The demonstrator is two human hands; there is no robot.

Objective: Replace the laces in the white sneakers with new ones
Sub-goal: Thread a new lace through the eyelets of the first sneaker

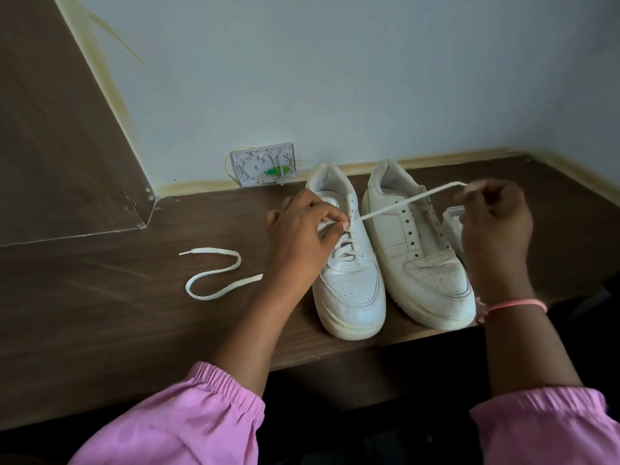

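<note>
Both forearms reach forward from pink sleeves, the left hand point(303, 229) with fingers point(330, 219) curled in a pinch, the right hand point(496, 223) raised just beside it, fingers pinched.

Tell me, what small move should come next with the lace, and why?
Probably the right hand pulls the lace further out: it runs taut from an eyelet of the left sneaker, which the left hand steadies.
</note>
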